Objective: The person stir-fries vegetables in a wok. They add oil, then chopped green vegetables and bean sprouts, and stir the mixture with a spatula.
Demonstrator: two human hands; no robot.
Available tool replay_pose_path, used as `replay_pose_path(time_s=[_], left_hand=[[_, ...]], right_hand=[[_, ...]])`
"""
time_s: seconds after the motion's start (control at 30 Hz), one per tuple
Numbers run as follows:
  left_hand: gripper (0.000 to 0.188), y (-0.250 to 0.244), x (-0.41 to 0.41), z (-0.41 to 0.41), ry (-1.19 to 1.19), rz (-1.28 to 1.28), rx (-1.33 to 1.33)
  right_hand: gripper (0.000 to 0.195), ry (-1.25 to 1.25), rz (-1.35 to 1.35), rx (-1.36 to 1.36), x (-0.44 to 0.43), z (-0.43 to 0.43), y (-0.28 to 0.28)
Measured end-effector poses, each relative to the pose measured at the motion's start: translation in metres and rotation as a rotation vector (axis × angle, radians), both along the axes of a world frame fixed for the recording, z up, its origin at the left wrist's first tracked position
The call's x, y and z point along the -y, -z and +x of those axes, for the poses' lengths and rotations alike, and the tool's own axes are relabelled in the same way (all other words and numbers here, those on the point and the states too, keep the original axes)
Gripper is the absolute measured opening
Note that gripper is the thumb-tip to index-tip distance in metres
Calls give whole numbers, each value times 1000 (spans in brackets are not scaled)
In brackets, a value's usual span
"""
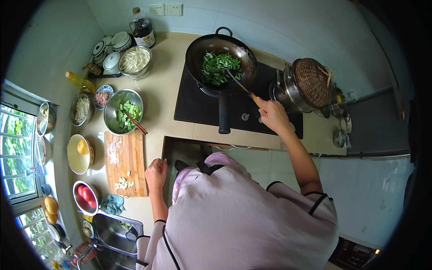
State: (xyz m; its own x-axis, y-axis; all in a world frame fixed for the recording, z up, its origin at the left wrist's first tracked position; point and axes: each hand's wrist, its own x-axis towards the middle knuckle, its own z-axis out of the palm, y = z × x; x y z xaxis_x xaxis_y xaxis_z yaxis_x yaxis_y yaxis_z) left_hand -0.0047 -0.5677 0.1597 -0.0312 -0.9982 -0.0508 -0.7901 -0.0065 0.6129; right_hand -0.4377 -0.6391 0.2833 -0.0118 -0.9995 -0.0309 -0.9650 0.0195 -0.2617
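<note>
My right hand (274,115) grips the wooden handle of a metal spatula (239,83), whose head is among chopped green vegetables (219,67) in a dark wok (247,54). The wok stands on the black hob (199,111), its handle towards me. My left hand (157,172), fingers curled, is beside the right edge of a wooden cutting board (130,162); I cannot tell whether it holds anything. Garlic pieces (124,184) lie on the board. Behind it, chopsticks (134,121) rest in a steel bowl (140,104) of cut green vegetables (128,116).
Bean sprouts (135,60) fill a colander at the back left. A cream bowl (72,162), a bowl of tomatoes (86,194) and a cloth (113,204) are left of the board, near the sink (116,236). Pots (293,89) and a woven lid (312,81) stand right of the wok.
</note>
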Motion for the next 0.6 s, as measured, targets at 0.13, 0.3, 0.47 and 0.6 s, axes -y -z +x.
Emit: replay_pose_path(time_s=[0.13, 0.3, 0.47, 0.6], left_hand=[[27, 3, -5, 0, -21, 6, 5], [27, 1, -12, 4, -58, 4, -19], [29, 3, -13, 9, -94, 31, -15], [28, 0, -7, 0, -49, 31, 16]], right_hand=[[43, -3, 22, 23, 1, -4, 1], [43, -21, 3, -89, -10, -28, -56], [57, -76, 118, -317, -15, -32, -76], [49, 15, 31, -98, 22, -30, -18]])
